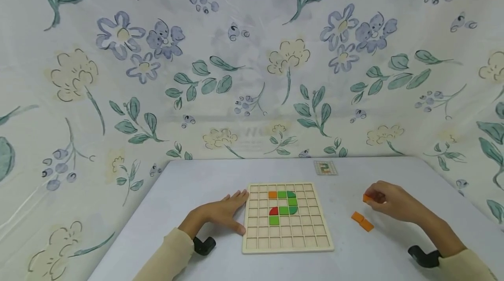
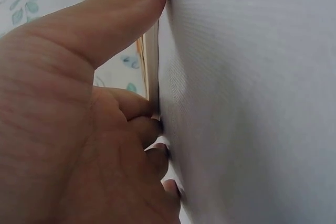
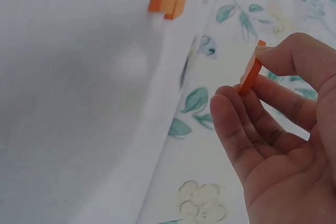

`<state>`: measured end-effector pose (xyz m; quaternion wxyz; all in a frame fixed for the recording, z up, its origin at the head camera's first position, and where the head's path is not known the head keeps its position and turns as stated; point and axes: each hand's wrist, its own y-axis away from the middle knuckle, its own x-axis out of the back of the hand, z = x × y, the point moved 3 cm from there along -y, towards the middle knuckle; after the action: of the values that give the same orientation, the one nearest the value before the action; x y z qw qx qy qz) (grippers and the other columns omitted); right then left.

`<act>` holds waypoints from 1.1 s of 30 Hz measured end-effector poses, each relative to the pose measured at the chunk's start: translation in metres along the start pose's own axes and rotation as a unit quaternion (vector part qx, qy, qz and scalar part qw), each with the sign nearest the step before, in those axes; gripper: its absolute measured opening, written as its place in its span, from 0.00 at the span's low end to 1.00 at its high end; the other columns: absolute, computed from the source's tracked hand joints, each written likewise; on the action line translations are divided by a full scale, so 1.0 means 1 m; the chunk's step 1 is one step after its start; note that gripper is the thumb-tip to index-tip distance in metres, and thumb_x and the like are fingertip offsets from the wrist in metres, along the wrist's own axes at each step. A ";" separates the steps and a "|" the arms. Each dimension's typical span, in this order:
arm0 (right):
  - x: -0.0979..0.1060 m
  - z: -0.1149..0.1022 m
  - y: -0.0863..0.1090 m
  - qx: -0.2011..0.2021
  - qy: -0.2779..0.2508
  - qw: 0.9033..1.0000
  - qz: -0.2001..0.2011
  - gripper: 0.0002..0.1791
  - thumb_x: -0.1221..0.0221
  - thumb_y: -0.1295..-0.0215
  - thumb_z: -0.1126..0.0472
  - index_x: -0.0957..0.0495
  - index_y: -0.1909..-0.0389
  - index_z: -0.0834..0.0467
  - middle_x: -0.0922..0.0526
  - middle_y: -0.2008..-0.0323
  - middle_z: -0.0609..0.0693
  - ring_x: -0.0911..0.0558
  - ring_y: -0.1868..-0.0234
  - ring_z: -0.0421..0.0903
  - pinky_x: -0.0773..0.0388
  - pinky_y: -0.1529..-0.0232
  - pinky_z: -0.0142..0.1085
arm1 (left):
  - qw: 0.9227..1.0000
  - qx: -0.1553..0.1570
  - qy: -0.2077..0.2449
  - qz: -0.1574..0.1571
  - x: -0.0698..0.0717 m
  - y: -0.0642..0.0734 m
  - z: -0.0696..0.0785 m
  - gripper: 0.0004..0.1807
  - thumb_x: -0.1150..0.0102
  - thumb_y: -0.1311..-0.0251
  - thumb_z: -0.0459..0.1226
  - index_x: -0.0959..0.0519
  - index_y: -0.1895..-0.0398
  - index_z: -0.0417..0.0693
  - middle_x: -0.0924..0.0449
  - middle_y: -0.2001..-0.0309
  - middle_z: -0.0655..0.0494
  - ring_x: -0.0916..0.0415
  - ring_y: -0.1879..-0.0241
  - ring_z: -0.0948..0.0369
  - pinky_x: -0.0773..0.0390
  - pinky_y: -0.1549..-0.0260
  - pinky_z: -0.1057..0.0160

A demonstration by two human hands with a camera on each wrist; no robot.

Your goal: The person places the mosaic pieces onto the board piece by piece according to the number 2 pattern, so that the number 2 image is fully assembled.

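Note:
A square wooden grid board (image 1: 287,241) lies on the table, with several green tiles, an orange tile (image 1: 272,194) and a red rounded tile (image 1: 274,211) in its cells. My left hand (image 1: 222,213) is spread on the table, thumb and fingertips at the board's left edge. In the left wrist view, the thumb and fingers (image 2: 137,103) meet the thin side of the board (image 2: 151,66). To the board's right, my right hand (image 1: 397,202) pinches a small orange tile (image 3: 251,74) between thumb and fingers, raised over the table. Below it lie two orange tiles (image 1: 357,217), end to end.
A small pattern card (image 1: 325,168) with a coloured figure on a grid lies near the table's far edge. Behind the white table (image 1: 189,176) hangs a flowered cloth (image 1: 252,97). Black devices (image 1: 424,257) are worn at both wrists.

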<state>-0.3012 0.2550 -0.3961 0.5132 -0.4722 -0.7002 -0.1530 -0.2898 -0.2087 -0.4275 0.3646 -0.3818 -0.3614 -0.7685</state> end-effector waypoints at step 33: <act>-0.021 -0.068 -0.030 0.062 -0.050 0.996 -0.032 0.10 0.36 0.41 0.68 0.19 0.58 0.59 0.20 0.63 0.44 0.24 0.65 0.32 0.18 0.64 0.28 | 1.000 -0.010 -0.010 0.003 0.000 0.001 0.003 0.64 0.28 0.49 0.56 0.55 0.21 0.35 0.61 0.19 0.41 0.65 0.19 0.46 0.60 0.21 0.43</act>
<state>-0.2865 0.1814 -0.3774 0.5007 -0.4240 -0.7477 -0.1023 -0.2878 -0.2069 -0.4253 0.3598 -0.3944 -0.3559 -0.7670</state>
